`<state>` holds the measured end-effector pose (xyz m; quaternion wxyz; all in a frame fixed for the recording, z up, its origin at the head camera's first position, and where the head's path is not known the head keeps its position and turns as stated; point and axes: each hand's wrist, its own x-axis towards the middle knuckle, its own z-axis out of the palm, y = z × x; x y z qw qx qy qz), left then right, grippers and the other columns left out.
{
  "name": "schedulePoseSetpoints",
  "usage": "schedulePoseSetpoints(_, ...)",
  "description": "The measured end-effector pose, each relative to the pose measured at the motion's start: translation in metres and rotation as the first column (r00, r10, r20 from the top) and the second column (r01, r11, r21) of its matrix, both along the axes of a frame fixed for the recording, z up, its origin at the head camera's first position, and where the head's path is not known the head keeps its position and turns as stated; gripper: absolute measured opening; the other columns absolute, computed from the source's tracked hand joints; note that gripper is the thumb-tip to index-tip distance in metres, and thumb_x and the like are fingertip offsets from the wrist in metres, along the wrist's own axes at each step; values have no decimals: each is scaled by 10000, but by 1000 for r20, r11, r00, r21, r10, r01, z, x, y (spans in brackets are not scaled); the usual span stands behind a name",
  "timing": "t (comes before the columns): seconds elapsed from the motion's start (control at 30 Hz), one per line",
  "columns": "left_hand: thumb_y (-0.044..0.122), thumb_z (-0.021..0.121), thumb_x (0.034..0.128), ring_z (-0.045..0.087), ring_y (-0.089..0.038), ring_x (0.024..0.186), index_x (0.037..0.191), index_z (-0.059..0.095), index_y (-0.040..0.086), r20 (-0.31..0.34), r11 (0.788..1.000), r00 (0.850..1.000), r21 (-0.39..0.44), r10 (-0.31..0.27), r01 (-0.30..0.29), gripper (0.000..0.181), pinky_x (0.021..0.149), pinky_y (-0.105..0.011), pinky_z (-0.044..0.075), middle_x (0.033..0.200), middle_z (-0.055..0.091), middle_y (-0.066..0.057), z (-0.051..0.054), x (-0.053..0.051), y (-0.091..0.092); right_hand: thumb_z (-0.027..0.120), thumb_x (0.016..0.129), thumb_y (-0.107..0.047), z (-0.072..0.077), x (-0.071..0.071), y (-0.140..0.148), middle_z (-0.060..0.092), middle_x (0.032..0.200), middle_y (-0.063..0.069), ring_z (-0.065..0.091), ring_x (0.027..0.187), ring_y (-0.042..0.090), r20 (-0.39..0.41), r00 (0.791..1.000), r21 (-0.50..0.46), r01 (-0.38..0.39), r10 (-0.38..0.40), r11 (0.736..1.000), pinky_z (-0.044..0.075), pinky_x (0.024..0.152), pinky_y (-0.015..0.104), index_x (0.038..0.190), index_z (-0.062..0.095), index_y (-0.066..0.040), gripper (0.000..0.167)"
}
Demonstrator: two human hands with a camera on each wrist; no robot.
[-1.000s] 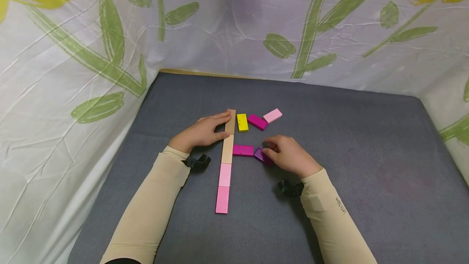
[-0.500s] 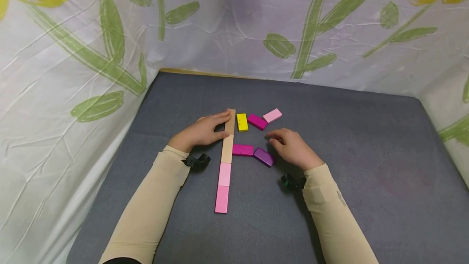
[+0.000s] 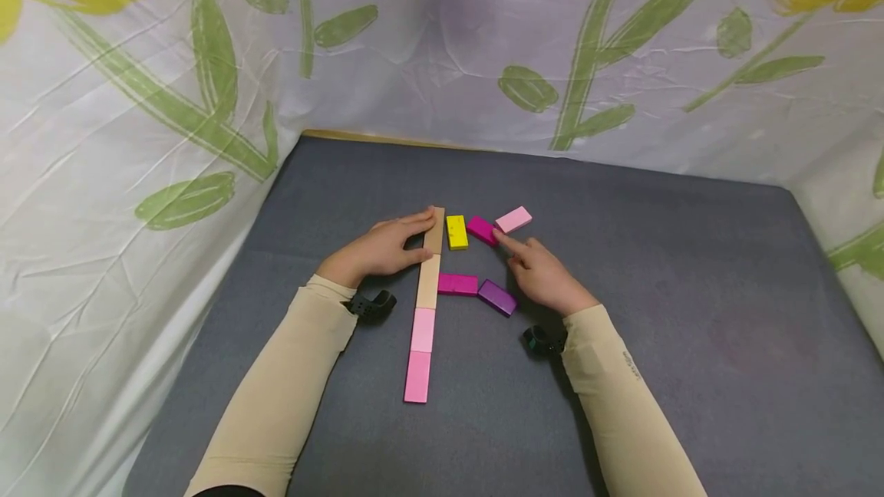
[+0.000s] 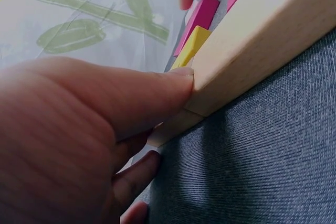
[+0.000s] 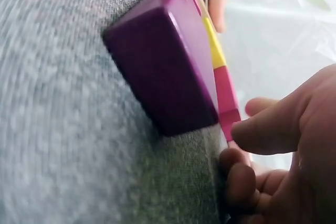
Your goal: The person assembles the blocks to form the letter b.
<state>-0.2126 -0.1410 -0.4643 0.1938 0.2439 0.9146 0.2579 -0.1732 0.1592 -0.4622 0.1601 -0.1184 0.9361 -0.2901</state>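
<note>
Ideally, the magenta block [image 3: 481,229], lying aslant between the yellow block [image 3: 456,232] and the pink block [image 3: 514,219], should be nudged lightly at its near end, so that neither neighbour is knocked. It is met there by the right hand [image 3: 545,276], index finger extended, nothing pinched. The far tan block [image 3: 435,238] is touched by the left hand [image 3: 384,248], thumb and fingers spread.

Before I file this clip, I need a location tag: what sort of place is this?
Perhaps a makeshift tabletop booth, judging by the flowered curtain hung around the dark grey table and the coloured blocks laid out on it.
</note>
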Motion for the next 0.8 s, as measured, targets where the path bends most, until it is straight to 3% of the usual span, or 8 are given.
schedulePoseSetpoints(0.27,334,632,1057,214,-283,1611,1658,291,115,-4,1000,1000,-1,-2,2,725,1285,-593,155,1758,175,-27,-2,-1,0,565,1063,-149,3,4,0,522,908,105,476,794,242,-86,996,46,-22,25,999,397,686,341,1577,500,-144,518)
schedulePoseSetpoints(0.4,331,633,1057,225,-292,1608,1659,293,114,-11,1000,1000,5,8,-8,725,1285,-599,146,1756,188,-33,0,-1,1,629,1043,-173,8,8,1,523,917,108,485,808,239,-188,982,79,-14,28,997,418,686,353,1475,611,-77,443)
schedulePoseSetpoints(0.53,328,633,1058,236,-298,1604,1659,296,117,-13,1000,1000,-3,6,-6,720,1286,-596,148,1754,194,-33,0,0,0,697,1008,-188,10,14,2,639,1108,168,607,971,306,-335,941,140,-1,49,990,557,841,424,1268,764,-28,313)
schedulePoseSetpoints(0.63,328,634,1058,237,-305,1603,1657,299,109,-12,1000,1000,-2,0,0,720,1283,-602,156,1755,189,-36,-2,1,0,747,975,-161,10,17,2,714,1294,185,669,1132,375,-427,901,178,-6,83,984,574,975,497,1150,808,2,246)
schedulePoseSetpoints(0.7,325,633,1058,240,-311,1601,1657,299,103,-18,1000,1000,3,-3,3,721,1279,-609,163,1755,187,-42,-3,2,0,772,954,-127,9,19,3,736,1292,170,697,1152,379,-460,883,180,-4,88,984,576,979,506,1106,818,13,211)
schedulePoseSetpoints(0.8,320,634,1057,241,-312,1601,1657,300,102,-28,1000,1000,4,0,0,721,1275,-614,171,1754,193,-43,-4,1,0,814,910,-83,8,20,4,795,1114,145,756,992,325,-489,869,158,8,71,987,612,871,475,988,834,6,120)
